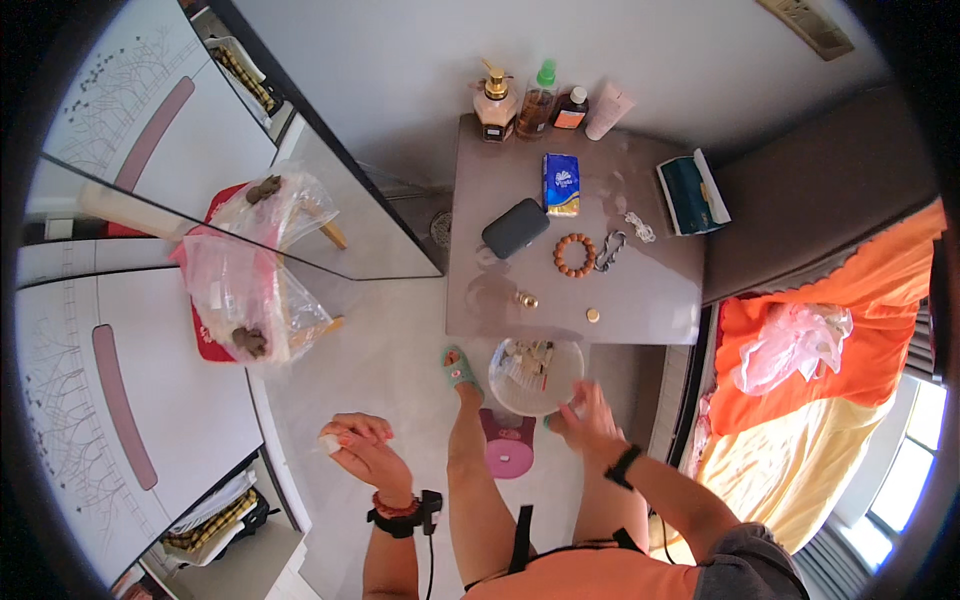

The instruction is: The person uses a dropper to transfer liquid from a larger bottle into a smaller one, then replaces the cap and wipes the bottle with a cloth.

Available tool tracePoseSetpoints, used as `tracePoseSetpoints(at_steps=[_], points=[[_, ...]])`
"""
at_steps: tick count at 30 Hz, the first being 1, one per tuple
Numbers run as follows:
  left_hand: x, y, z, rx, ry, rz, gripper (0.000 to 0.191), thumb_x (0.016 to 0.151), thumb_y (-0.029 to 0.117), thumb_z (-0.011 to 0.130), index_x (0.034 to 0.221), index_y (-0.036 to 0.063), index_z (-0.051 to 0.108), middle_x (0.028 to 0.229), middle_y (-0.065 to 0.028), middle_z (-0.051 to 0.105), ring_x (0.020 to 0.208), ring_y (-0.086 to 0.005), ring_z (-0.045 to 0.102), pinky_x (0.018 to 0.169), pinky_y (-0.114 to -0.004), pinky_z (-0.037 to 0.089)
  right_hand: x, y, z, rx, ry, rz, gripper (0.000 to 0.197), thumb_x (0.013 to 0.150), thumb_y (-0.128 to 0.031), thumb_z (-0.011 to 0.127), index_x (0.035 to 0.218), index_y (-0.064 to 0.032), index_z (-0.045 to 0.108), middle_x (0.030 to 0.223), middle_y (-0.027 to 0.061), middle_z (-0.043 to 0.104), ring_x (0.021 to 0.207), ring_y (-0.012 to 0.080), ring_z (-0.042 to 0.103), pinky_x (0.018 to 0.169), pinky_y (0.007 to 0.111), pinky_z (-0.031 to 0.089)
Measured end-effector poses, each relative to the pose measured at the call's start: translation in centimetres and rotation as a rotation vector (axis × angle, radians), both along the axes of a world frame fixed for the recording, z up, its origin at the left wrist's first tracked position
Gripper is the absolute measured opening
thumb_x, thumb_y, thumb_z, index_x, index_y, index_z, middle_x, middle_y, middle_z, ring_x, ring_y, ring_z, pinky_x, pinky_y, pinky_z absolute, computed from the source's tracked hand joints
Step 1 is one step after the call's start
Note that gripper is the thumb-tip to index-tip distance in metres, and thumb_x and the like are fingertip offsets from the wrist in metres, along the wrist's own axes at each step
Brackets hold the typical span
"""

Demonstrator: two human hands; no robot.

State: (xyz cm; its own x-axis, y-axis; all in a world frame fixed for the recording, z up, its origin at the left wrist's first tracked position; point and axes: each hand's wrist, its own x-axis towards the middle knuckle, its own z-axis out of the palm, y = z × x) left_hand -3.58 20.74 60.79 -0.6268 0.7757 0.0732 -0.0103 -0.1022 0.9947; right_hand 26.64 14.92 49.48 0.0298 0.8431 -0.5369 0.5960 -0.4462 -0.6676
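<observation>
My left hand (364, 456) is held out over the floor, fingers curled around a small white wad (328, 444) that looks like tissue. A beaded bracelet and a black strap circle that wrist. In front of my knees stands a translucent waste bin (553, 399) with crumpled scraps inside. My right hand (587, 421), blurred, is at the bin's lower right rim. Whether it grips the rim or anything else is unclear. Closest on the bedside table (480, 304) are a small gold fitting (528, 300) and a round gold cap (592, 315).
Farther back are a dark case (516, 229), a blue tissue pack (562, 184), a bead bracelet (574, 255), a pump bottle (495, 105) and a tissue box (691, 193). Below sits a pink stool (510, 456). A plastic-covered chair (244, 300) stands left, a bed (802, 390) right.
</observation>
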Motion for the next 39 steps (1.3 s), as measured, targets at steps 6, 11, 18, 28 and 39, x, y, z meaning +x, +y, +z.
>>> tracePoseSetpoints(at_steps=[6, 11, 18, 28, 39], points=[[-5.7, -5.6, 9.1, -0.145, 0.038, 0.154, 0.026, 0.104, 0.034, 0.042, 0.093, 0.0102, 0.036, 0.074, -0.0018, 0.039, 0.058, -0.0102, 0.040, 0.053, -0.025, 0.037, -7.8, 13.8, 5.3, 0.348, 0.005, 0.049, 0.071, 0.079, -0.020, 0.075, 0.137, -0.0082, 0.037, 0.129, 0.0165, 0.045, 0.103, 0.0320, 0.056, 0.085, 0.040, 0.049], [-11.0, -10.0, 14.4, -0.099, -0.095, 0.181, 0.027, 0.104, 0.033, 0.041, 0.091, 0.0102, 0.037, 0.076, -0.0018, 0.040, 0.060, -0.0106, 0.041, 0.054, -0.026, 0.039, -10.9, 13.0, 1.2, 0.420, -0.108, 0.108, 0.032, 0.085, -0.016, 0.070, 0.113, -0.0098, 0.055, 0.116, 0.0121, 0.056, 0.095, 0.0291, 0.062, 0.079, 0.038, 0.052], [-23.1, -20.6, 22.3, -0.069, -0.119, 0.298, 0.023, 0.104, 0.029, 0.041, 0.094, 0.0084, 0.035, 0.077, -0.0035, 0.041, 0.059, -0.0118, 0.042, 0.055, -0.028, 0.042, -19.8, 6.6, 13.6, 0.541, -0.147, 0.340, 0.027, 0.079, -0.006, 0.073, 0.101, -0.0068, 0.058, 0.094, 0.0122, 0.062, 0.078, 0.0270, 0.065, 0.070, 0.035, 0.053], [-39.6, -40.6, 39.5, 0.022, -0.052, 0.472, 0.022, 0.104, 0.025, 0.042, 0.094, 0.0066, 0.036, 0.077, -0.0030, 0.043, 0.060, -0.0101, 0.043, 0.056, -0.025, 0.041, -48.7, -10.7, 39.7, 0.603, 0.203, 0.704, 0.045, 0.080, -0.006, 0.074, 0.117, -0.0050, 0.049, 0.105, 0.0117, 0.064, 0.088, 0.0242, 0.066, 0.074, 0.031, 0.053], [-43.4, -69.0, 45.5, 0.025, -0.076, 0.967, 0.013, 0.101, 0.016, 0.049, 0.103, 0.0026, 0.049, 0.084, -0.0039, 0.057, 0.070, -0.0103, 0.053, 0.062, -0.024, 0.044, -75.7, -40.1, 58.4, 0.261, 0.714, 1.586, 0.040, 0.082, -0.014, 0.076, 0.113, -0.0051, 0.052, 0.093, 0.0078, 0.065, 0.070, 0.0145, 0.062, 0.064, 0.027, 0.051]])
